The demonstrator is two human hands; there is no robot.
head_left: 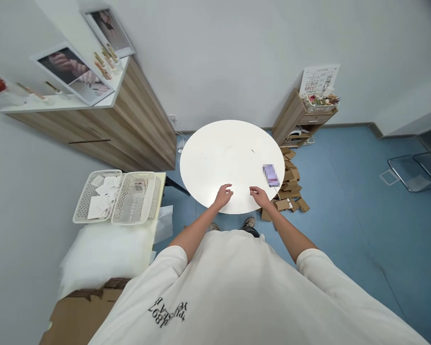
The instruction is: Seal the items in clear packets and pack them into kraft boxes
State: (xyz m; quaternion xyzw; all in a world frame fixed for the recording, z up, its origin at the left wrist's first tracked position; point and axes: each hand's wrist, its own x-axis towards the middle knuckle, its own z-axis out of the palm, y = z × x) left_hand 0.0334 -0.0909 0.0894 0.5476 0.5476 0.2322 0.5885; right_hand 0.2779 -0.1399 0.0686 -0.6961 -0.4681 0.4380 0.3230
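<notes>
Over the near part of a round white table (230, 143), my left hand (223, 195) is held with thumb and fingers apart and nothing between them. My right hand (259, 195) faces it a short way to the right, fingers curved but apart, also without anything in it. A phone-like purple object (271, 175), its surface pixelated, lies on the table just beyond my right hand. Farther back is a small dark thin item (253, 151), too small to name.
Left, a side table carries white baskets (97, 196) with cards and clear plastic pieces; a wooden cabinet (140, 105) stands behind. Cardboard boxes (290, 179) lie on the floor beside the round table, below a small wooden shelf unit (290, 115). A metal-framed chair (416, 170) is far right.
</notes>
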